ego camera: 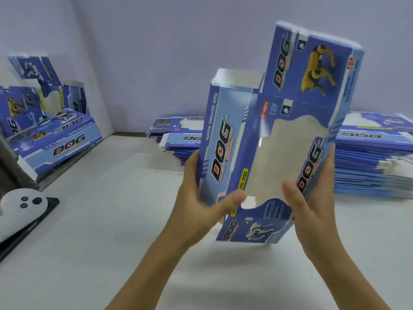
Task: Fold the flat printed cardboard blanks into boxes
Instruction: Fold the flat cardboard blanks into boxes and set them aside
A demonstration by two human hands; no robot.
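Being squared up mid-air: blank (274, 139) gripped at sides by left hand (199, 186) and right hand (312, 198), thumbs in front. Window film likely creased if squeezed unevenly.

A white table (111, 220) carries a tall stack of flat blue blanks (375, 166) at its far right. Left of that stack sits a lower stack (172, 139); further left, folded boxes (51, 139) (leaning) and a white controller (20, 206).
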